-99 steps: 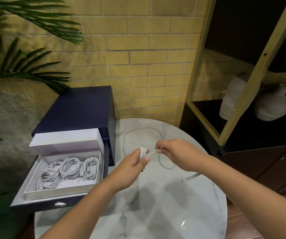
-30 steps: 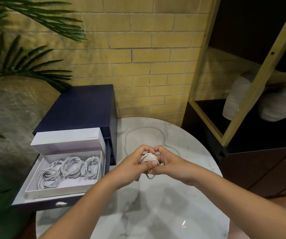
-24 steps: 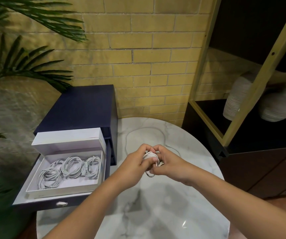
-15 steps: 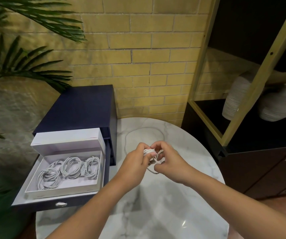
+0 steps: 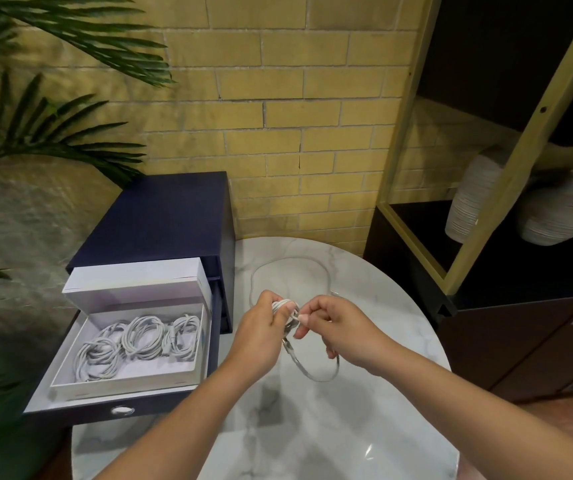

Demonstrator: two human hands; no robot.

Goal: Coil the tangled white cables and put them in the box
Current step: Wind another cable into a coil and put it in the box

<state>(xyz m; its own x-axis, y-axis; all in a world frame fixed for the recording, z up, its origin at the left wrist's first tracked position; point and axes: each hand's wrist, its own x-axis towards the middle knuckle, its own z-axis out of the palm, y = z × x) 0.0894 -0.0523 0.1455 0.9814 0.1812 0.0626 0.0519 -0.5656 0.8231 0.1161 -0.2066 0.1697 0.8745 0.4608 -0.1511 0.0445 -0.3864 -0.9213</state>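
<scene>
Above the worktop [image 5: 347, 438], the left hand [image 5: 261, 327] grips the small white coil [image 5: 283, 304] while the right hand [image 5: 342, 332] pinches its tail [image 5: 295, 358], right of the open box [image 5: 122, 384]. If that pinch slips, the springy loops could unwind before tucking.

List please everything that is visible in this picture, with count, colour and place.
table: one, white marble, round, centre
cabinet: one, dark blue, left of the table
drawer: one, dark blue, pulled out of the cabinet
box: one, white, open, in the drawer
stored coils: at least three, white, in the box
coil: one, white, held above the table, its tail hanging in a loop
loose cable: one, white, on the table beyond the coil
shelf: one, black with light frame, right
vases: two, white, on the shelf
plant: green leaves, left
wall: yellow brick, behind
left hand: grips the coil
right hand: pinches the coil's tail
</scene>
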